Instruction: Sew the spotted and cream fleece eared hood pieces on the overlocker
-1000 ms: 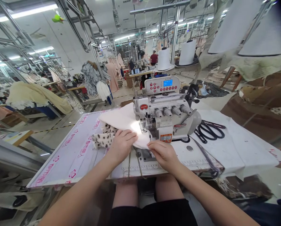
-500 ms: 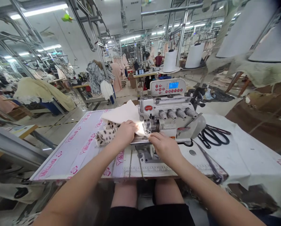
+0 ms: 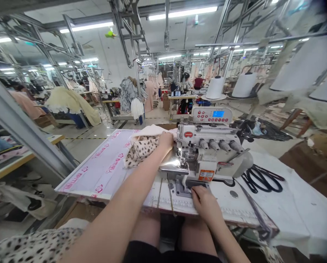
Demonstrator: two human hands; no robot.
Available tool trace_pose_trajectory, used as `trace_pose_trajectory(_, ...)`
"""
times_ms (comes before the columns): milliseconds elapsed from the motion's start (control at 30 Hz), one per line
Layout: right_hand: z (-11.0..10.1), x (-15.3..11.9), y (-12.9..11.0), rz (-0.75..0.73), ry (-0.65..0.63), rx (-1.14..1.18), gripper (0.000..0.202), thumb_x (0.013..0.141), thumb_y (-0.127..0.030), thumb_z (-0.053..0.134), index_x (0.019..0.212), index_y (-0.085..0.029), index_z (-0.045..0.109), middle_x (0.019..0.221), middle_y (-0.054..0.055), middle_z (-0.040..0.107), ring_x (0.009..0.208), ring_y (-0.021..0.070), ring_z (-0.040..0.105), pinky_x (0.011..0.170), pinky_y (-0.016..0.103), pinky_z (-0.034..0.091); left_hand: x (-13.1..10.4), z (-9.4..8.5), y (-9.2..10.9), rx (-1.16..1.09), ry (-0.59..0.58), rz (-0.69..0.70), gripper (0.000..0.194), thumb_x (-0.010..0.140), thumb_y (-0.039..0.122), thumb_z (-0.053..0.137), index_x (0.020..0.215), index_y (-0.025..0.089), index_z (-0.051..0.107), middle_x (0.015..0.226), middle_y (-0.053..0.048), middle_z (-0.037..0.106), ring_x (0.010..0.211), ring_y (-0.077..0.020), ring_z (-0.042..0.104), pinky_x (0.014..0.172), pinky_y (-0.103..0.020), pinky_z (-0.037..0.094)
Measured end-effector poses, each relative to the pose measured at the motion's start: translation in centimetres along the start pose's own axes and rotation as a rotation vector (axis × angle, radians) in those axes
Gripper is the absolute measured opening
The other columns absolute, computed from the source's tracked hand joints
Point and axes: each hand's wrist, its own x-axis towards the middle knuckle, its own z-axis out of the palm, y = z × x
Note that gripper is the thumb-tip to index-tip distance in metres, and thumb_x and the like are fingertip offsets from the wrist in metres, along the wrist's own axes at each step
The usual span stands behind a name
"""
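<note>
My left hand (image 3: 166, 141) is closed on the cream fabric (image 3: 152, 130) at the far left side of the overlock sewing machine (image 3: 207, 140). Fabric with dark spots (image 3: 142, 150) lies bunched on the table beside that wrist. Bare metal shows on the lit sewing plate (image 3: 174, 162) under the needle area. Low at the front of the machine, my right hand (image 3: 205, 201) has its fingers curled together, beside a short white strip (image 3: 184, 180) hanging from the plate's edge. Whatever those fingertips pinch, if anything, is too small to make out.
Black-handled scissors (image 3: 263, 179) lie on white cloth to the right. White thread cones (image 3: 215, 87) stand behind the machine. More spotted fabric (image 3: 40, 244) hangs at the lower left. Other workstations and people are further back.
My left hand has moved away from me with the cream fabric, off the sewing plate. My right hand has dropped from the plate to the machine's lower front. The view has swung left.
</note>
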Motion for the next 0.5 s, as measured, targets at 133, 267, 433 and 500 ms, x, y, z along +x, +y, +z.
trace_pose_trajectory(133, -0.1, -0.1, 0.2, -0.016, 0.040, 0.024, 0.021, 0.084, -0.019, 0.040, 0.080, -0.016, 0.061, 0.077, 0.007, 0.064, 0.073, 0.0218, 0.060, 0.067, 0.036, 0.050, -0.9, 0.3, -0.6, 0.022, 0.038, -0.035, 0.024, 0.085, 0.030, 0.047, 0.100, 0.012, 0.054, 0.107, -0.008, 0.053, 0.102, -0.0203, 0.048, 0.089, -0.041, 0.038)
trace_pose_trajectory(267, -0.2, 0.0, 0.0, -0.013, 0.025, -0.009, 0.023, 0.083, -0.019, 0.039, 0.078, -0.016, 0.061, 0.075, 0.008, 0.064, 0.072, 0.0227, 0.061, 0.066, 0.036, 0.050, -2.7, 0.1, -1.0, 0.036, 0.048, -0.046, 0.025, 0.085, 0.029, 0.046, 0.103, 0.013, 0.053, 0.108, -0.008, 0.052, 0.103, -0.0203, 0.047, 0.088, -0.040, 0.038)
trace_pose_trajectory(433, -0.3, -0.2, -0.8, -0.040, 0.073, -0.006, 0.023, 0.082, -0.017, 0.040, 0.071, -0.019, 0.060, 0.068, 0.007, 0.063, 0.065, 0.0224, 0.061, 0.060, 0.034, 0.050, -3.8, -0.5, -0.7, 0.064, 0.049, -0.098, 0.028, 0.085, 0.035, 0.045, 0.098, 0.012, 0.054, 0.105, -0.008, 0.052, 0.103, -0.0216, 0.046, 0.085, -0.041, 0.038)
trace_pose_trajectory(500, -0.8, -0.2, -1.5, -0.048, 0.106, 0.001, 0.024, 0.082, -0.016, 0.038, 0.073, -0.020, 0.060, 0.069, 0.006, 0.064, 0.065, 0.0219, 0.061, 0.059, 0.033, 0.051, -3.7, -0.7, -0.5, 0.073, 0.048, -0.112, 0.029, 0.084, 0.037, 0.045, 0.096, 0.012, 0.055, 0.104, -0.009, 0.052, 0.104, -0.0220, 0.045, 0.085, -0.041, 0.038)
